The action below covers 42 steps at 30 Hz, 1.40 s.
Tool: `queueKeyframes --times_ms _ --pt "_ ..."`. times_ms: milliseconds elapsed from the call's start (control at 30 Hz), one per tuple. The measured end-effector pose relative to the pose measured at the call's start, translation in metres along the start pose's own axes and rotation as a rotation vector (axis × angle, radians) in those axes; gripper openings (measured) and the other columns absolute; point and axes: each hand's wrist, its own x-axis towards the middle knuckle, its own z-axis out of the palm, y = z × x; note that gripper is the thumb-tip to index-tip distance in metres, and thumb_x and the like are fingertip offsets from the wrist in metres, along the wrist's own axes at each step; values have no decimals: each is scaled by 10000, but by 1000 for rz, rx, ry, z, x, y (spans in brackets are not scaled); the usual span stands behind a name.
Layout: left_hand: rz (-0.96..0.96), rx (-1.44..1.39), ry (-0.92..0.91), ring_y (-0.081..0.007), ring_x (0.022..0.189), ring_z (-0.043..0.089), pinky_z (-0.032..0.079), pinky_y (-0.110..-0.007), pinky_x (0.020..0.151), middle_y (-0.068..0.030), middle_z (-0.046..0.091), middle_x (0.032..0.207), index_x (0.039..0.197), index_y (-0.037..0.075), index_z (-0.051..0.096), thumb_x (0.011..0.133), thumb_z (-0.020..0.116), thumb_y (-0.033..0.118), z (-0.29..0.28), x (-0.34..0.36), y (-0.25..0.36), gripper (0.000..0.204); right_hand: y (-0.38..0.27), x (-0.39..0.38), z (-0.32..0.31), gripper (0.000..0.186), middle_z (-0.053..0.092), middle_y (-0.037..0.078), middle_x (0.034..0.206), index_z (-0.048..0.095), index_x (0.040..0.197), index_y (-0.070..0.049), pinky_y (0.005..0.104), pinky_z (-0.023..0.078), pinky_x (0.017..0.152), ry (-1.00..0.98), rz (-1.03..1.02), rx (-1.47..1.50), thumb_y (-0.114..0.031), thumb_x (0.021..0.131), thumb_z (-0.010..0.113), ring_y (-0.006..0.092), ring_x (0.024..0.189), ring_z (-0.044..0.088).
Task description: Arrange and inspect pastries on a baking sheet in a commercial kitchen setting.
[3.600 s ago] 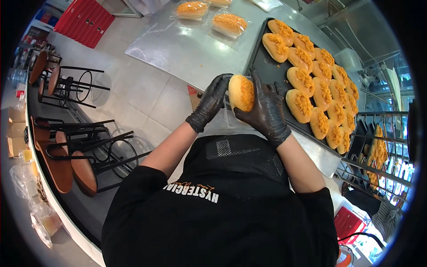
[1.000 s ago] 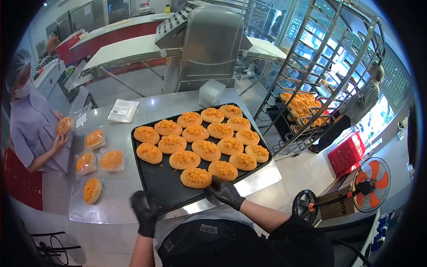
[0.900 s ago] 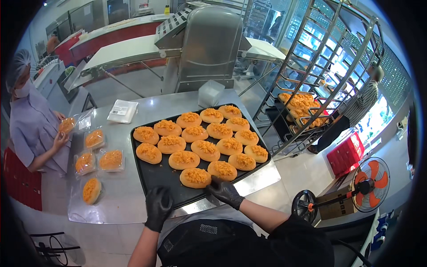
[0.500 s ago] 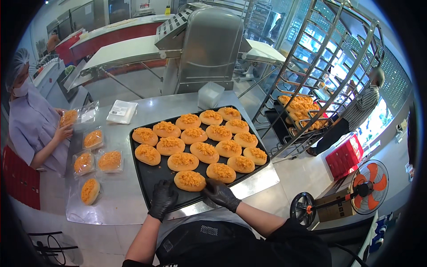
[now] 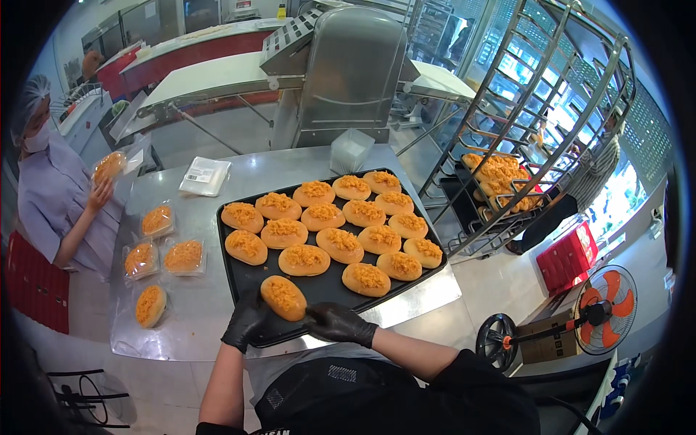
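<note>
Between my gloved left hand (image 5: 246, 319) and gloved right hand (image 5: 335, 320), a topped oval bun (image 5: 283, 296) is gripped at the front of a black baking tray (image 5: 246, 275), tilted toward upright. My fingers are partly hidden beneath it and around its edges. Several similar buns (image 5: 338, 245) with orange shredded topping lie in rows on the tray. The tray rests on a steel table (image 5: 174, 344). Left of it are several bagged buns (image 5: 183, 255) and a bun (image 5: 151, 304) on a clear container.
A co-worker (image 5: 54, 203) at left holds a bagged bun (image 5: 109, 168). Behind the tray are clear containers (image 5: 351, 148), white packets (image 5: 205, 176) and a steel machine (image 5: 348, 80). At right stand a tray rack (image 5: 507, 72), another person (image 5: 598, 174) and a fan (image 5: 607, 308).
The front bun has come away from its row, leftward and tilted, in both my hands. The co-worker has raised the bagged bun. Earliest, I held a bun in a different view of the room.
</note>
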Motion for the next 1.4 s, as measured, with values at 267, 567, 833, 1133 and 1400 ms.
queueKeyframes --times_ms 267,567,833,1133,1400 --pt "-377 -442 -39 -227 742 618 508 -311 674 -158 693 1044 1243 -27 596 883 497 122 -17 -30 31 402 26 11 0 464 717 135 1013 631 1231 -10 376 504 778 21 -30 53 -370 942 592 303 865 656" --pt "-335 -544 -54 -202 803 626 490 -285 713 -147 693 1056 1269 -31 604 879 514 108 -3 -42 19 424 7 23 5 468 711 122 988 630 1249 -14 372 504 768 -76 120 186 -350 929 575 297 845 654" --pt "-361 -585 -57 -154 663 574 458 -257 595 -93 673 863 1211 -60 625 866 538 137 -12 -45 29 407 1 25 12 447 716 128 977 639 1234 -11 374 501 752 -119 78 154 -321 917 583 307 816 649" --pt "-378 -535 -88 -180 684 604 495 -281 636 -107 694 828 997 -100 691 863 565 154 -20 -53 38 313 10 15 16 238 700 150 886 652 990 -17 412 471 679 -12 -204 105 -223 885 597 331 727 596" --pt "-210 -547 -75 -163 862 652 525 -293 770 -130 742 1037 1185 -76 679 920 604 224 -7 -64 13 408 15 11 35 277 730 195 951 694 1038 -9 443 510 692 122 -332 117 -219 871 623 396 761 644"
